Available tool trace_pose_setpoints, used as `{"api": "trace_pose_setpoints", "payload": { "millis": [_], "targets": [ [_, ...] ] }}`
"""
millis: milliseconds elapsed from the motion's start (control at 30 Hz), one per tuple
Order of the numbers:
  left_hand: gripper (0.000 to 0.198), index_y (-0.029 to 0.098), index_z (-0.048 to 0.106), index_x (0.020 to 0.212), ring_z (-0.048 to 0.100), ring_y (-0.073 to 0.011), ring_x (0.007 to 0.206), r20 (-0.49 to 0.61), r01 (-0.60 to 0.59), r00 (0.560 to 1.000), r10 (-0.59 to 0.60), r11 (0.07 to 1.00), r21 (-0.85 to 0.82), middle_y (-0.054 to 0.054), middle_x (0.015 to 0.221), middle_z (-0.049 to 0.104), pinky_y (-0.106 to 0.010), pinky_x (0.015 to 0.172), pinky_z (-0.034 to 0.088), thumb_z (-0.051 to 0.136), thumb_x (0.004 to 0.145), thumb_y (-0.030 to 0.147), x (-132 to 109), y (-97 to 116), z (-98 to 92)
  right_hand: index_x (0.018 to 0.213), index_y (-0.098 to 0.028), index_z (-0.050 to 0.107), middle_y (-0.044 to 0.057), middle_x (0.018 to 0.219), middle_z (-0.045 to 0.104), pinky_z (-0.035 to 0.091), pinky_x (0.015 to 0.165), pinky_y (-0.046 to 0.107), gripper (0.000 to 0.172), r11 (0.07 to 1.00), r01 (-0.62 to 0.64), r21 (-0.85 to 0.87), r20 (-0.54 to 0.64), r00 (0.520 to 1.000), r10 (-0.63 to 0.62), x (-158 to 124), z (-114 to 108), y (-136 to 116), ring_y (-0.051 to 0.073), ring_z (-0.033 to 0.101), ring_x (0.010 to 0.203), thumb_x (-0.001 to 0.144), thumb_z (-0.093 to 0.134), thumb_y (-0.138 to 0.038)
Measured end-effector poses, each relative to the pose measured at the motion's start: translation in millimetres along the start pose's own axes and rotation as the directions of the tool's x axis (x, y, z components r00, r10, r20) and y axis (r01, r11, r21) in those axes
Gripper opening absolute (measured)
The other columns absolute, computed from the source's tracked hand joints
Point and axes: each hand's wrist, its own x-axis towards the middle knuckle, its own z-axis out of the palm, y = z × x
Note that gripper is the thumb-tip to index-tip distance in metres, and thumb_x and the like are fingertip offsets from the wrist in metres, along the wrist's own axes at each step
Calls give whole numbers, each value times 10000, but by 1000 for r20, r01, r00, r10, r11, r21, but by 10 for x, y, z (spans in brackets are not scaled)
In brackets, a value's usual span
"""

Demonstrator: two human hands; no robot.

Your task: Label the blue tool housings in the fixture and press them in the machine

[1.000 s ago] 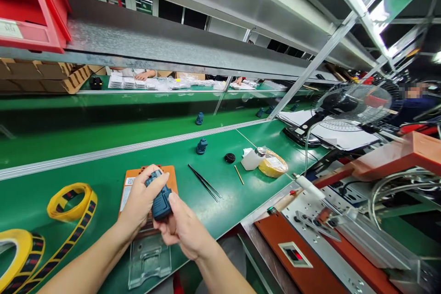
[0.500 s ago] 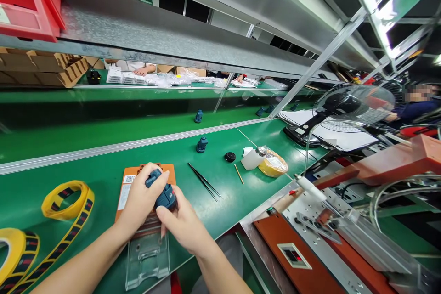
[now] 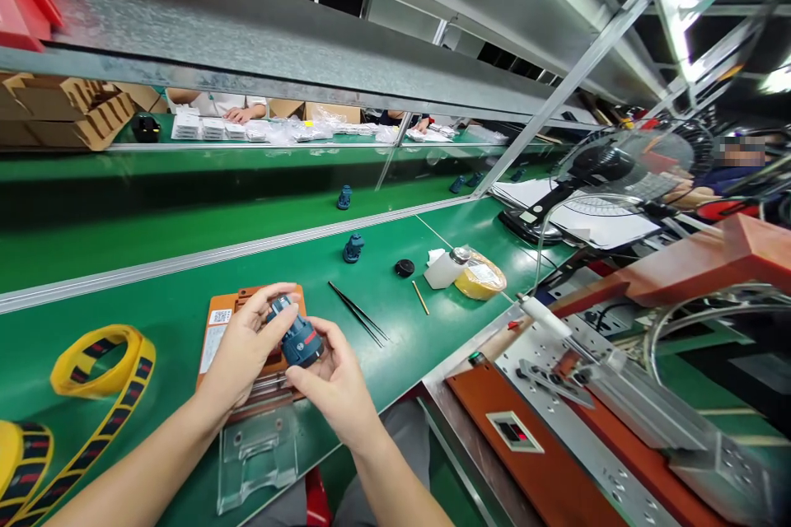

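Both hands hold a dark blue battery pack (image 3: 301, 342) with a red label stripe and a round logo on its side. My left hand (image 3: 250, 338) grips its narrower upper end between thumb and fingers. Around the wider base curl the thumb and fingers of my right hand (image 3: 337, 387). Beneath the hands lies an orange fixture (image 3: 213, 313) with a white QR label, partly covered by them. A transparent plastic plate (image 3: 256, 469) extends from its near side. Black tweezers (image 3: 357, 313) rest on the green bench to the right.
Yellow label rolls (image 3: 102, 358) lie at left. Another blue pack (image 3: 353, 248), a black round cap (image 3: 404, 268), a thin stick (image 3: 420, 297), a white bottle (image 3: 445, 268) and yellow tape (image 3: 480, 276) stand farther back. An orange-and-metal press (image 3: 556, 395) fills the right, near a fan (image 3: 606, 169).
The battery pack has been turned so its red label now faces me. My right-hand fingers have opened a little around its base. The whole view has shifted slightly.
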Motion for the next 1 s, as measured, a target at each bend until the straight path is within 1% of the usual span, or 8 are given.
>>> {"api": "trace_pose_setpoints", "payload": {
  "millis": [133, 333, 433, 533, 633, 700, 867, 1000],
  "targets": [
    [560, 238, 617, 1298, 586, -241, 1254, 86, 56, 995, -46, 991, -118, -93, 1319, 664, -321, 1052, 471, 755, 824, 503, -30, -14, 27, 1234, -252, 583, 73, 1228, 586, 572, 854, 330, 571, 916, 170, -362, -153, 959, -238, -33, -79, -46, 222, 609, 1086, 713, 815, -210],
    [665, 256, 570, 1393, 577, -279, 1310, 165, 152, 979, -120, 969, -196, -115, 1411, 627, -371, 1084, 479, 779, 805, 486, -118, -23, 83, 1271, -258, 572, 81, 1212, 588, 568, 861, 348, 571, 781, 270, -563, -141, 900, -413, -66, -155, -66, 240, 593, 1107, 750, 773, -139],
    [832, 281, 466, 1490, 585, -280, 1306, 195, 209, 966, -169, 955, -209, -117, 1398, 637, -369, 1075, 489, 841, 757, 403, -152, -24, 109, 1303, -275, 551, 75, 1210, 590, 552, 911, 372, 574, 699, 328, -636, -97, 864, -494, -70, -179, -55, 238, 589, 1102, 781, 730, -115],
    [963, 276, 338, 1560, 597, -276, 1293, 212, 251, 956, -203, 940, -232, -123, 1378, 648, -375, 1081, 485, 858, 750, 322, -171, -22, 146, 1388, -267, 482, 90, 1223, 567, 540, 947, 395, 616, 574, 403, -713, -6, 815, -580, -87, -206, -12, 240, 578, 1115, 821, 621, -70],
    [938, 262, 322, 1565, 600, -276, 1290, 223, 271, 951, -213, 923, -273, -124, 1367, 659, -348, 1050, 508, 835, 782, 310, -193, -21, 181, 1505, -239, 363, 129, 1241, 534, 554, 919, 414, 698, 397, 443, -804, 113, 769, -629, -121, -221, 75, 257, 569, 1112, 850, 497, -38],
    [900, 268, 345, 1552, 606, -276, 1284, 232, 299, 944, -237, 909, -290, -113, 1359, 669, -335, 1032, 520, 826, 793, 317, -213, -25, 194, 1551, -222, 294, 145, 1248, 528, 561, 912, 427, 740, 319, 431, -844, 155, 766, -624, -145, -218, 142, 268, 566, 1109, 854, 456, -33],
    [923, 304, 402, 1517, 633, -280, 1255, 172, 386, 921, -349, 876, -289, -61, 1258, 734, -358, 1068, 496, 874, 725, 355, -237, -98, 240, 1539, -220, 296, 140, 1278, 532, 560, 959, 431, 777, 293, 427, -855, 166, 763, -625, -156, -244, 247, 284, 561, 1157, 804, 511, -86],
    [978, 297, 454, 1488, 679, -334, 1175, 166, 426, 903, -395, 868, -255, -72, 1158, 775, -405, 973, 562, 911, 636, 443, -261, -252, 351, 1484, -203, 366, 143, 1246, 547, 574, 925, 422, 706, 304, 430, -850, 155, 755, -637, -214, -347, 262, 282, 584, 1104, 800, 526, -129]
  ]
}}
